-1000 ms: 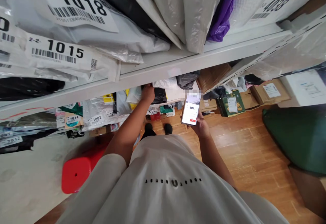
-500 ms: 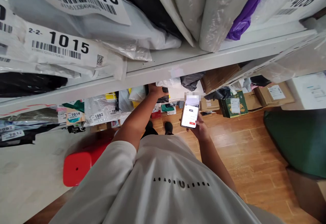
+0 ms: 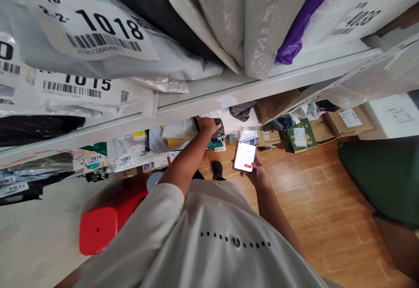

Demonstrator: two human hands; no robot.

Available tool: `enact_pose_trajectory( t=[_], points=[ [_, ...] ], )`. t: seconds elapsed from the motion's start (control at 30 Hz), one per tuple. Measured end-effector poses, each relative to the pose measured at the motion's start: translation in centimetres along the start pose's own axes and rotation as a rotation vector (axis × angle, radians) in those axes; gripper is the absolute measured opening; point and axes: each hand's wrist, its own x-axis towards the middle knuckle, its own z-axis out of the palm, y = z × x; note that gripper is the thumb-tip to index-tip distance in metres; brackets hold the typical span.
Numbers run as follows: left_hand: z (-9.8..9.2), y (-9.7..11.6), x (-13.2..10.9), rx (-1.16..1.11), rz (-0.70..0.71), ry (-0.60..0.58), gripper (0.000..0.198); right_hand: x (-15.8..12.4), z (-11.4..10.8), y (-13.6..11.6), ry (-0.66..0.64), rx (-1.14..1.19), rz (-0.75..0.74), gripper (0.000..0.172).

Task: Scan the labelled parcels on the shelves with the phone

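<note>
My right hand [image 3: 258,173] is closed around a phone [image 3: 245,154] with a lit white screen, held upright in front of my chest. My left hand [image 3: 207,124] reaches forward under the grey shelf edge [image 3: 203,104] into the parcels on the lower shelf. It rests against a black bag [image 3: 218,129] and a white parcel [image 3: 178,128]. Its fingers are hidden behind the shelf and the parcels. Labelled bags marked 1018 [image 3: 104,28] and 1015 [image 3: 85,85] lie on the shelf above.
A red plastic stool [image 3: 101,226] stands at my lower left. Cardboard boxes [image 3: 348,120] and a green carton [image 3: 297,135] sit on the wooden floor [image 3: 314,192] to the right. A dark green sack [image 3: 382,174] lies at far right.
My left hand has pushed further right and deeper among the lower-shelf parcels. The phone stays in my right hand, shifted slightly. The view has tilted a little.
</note>
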Motion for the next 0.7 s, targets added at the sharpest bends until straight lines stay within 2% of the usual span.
enact_pose_trajectory(
  t=[0.23, 0.33, 0.47, 0.53, 0.6, 0.7],
  points=[
    [0.3, -4.2, -1.1, 0.037, 0.006, -0.021, 0.054, 0.8, 0.2, 0.3, 0.003, 0.011, -0.024, 0.066],
    [0.3, -5.5, -1.9, 0.038, 0.008, 0.023, 0.050, 0.9, 0.5, 0.7, -0.017, 0.022, -0.033, 0.066],
    [-0.5, -6.2, -2.6, -0.071, 0.048, 0.156, 0.034, 0.8, 0.6, 1.3, -0.042, 0.028, -0.009, 0.063],
    [-1.1, -6.3, -2.6, -0.135, 0.017, 0.195, 0.034, 0.8, 0.5, 1.6, -0.051, 0.036, 0.006, 0.059],
    [-1.9, -6.4, -2.4, -0.209, -0.038, 0.196, 0.039, 1.0, 0.4, 1.8, -0.062, 0.042, 0.011, 0.054],
    [-3.1, -6.6, -1.4, -0.363, -0.124, 0.157, 0.030, 1.5, 0.7, 1.7, -0.081, 0.033, 0.012, 0.052]
  ],
)
